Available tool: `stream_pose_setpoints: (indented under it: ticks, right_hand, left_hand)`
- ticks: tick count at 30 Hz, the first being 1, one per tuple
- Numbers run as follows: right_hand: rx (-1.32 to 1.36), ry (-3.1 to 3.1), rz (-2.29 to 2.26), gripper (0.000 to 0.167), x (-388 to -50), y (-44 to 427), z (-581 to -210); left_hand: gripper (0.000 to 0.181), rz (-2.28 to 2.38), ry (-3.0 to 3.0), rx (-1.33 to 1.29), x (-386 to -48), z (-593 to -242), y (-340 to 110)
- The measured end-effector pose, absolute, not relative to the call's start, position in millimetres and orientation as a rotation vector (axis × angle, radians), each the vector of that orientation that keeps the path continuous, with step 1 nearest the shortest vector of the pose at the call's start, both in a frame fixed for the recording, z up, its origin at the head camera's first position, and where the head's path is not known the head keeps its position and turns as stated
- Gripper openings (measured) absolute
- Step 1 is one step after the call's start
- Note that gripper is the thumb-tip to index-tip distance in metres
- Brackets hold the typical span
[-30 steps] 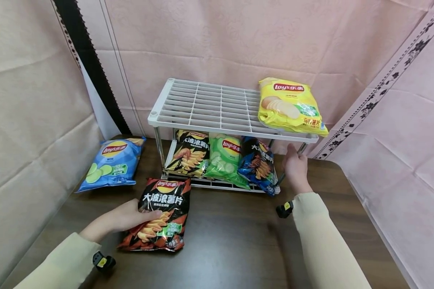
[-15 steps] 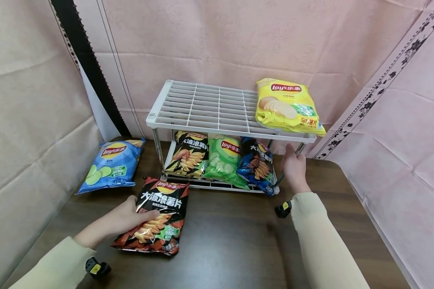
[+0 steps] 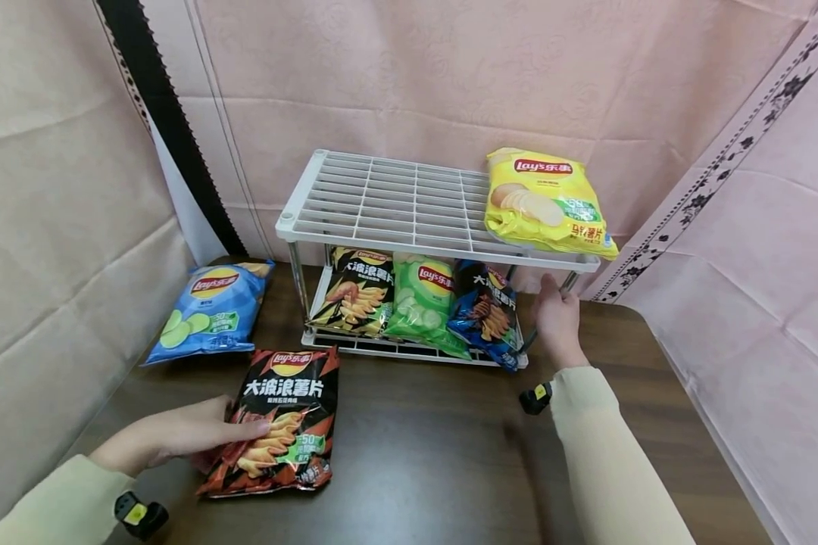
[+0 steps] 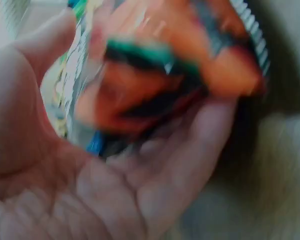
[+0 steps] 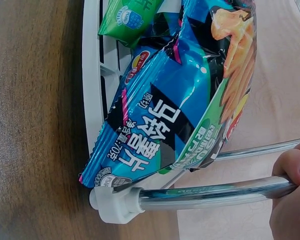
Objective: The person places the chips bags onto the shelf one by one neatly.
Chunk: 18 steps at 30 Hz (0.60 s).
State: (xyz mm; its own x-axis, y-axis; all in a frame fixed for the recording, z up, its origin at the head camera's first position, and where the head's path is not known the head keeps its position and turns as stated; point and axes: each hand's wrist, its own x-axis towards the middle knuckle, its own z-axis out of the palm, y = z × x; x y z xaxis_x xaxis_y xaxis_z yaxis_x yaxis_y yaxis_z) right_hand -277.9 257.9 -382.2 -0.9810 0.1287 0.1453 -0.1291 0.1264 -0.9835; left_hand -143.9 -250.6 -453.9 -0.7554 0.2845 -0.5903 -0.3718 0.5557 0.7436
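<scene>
The left hand [image 3: 177,437] closes on a red-and-black chip bag [image 3: 293,439] before the rack [image 3: 395,203], thumb [image 3: 241,431] across its front; the left wrist view adds fingers [image 4: 212,130] behind. The right hand [image 3: 557,318] grips a metal post [image 5: 215,196], its white foot [image 5: 117,206] clear only in the right wrist view.

My head view looks forward and down from up high on the near side: I get most of the table [image 3: 423,439], the whole rack [image 3: 409,244] and the far cloth [image 3: 382,68]. My left wrist view looks past the left hand [image 4: 80,185], right up by the red bag [image 4: 140,87], and I get a blur. My right wrist view, tipped on its side, looks close up at the rack's right end. It and my head view both show me the blue bag [image 5: 155,115] there, the pole [image 5: 215,196] and the right hand [image 5: 295,192]. My head and left wrist views share the left hand and red bag.
</scene>
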Motion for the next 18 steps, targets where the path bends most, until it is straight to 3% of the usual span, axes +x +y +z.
stream_pose_setpoints:
  ticks: [6,18]
  right_hand:
    - [0.006,-2.171,2.033,0.053,-278.6,258.2,-381.6]
    - [-0.036,-2.17,2.008,0.055,-279.8,257.1,-383.8]
  left_hand:
    - [0.066,1.266,2.26,0.103,-143.3,-465.1,-231.4]
    - [0.08,1.419,2.249,0.005,-139.7,-465.4,-224.2]
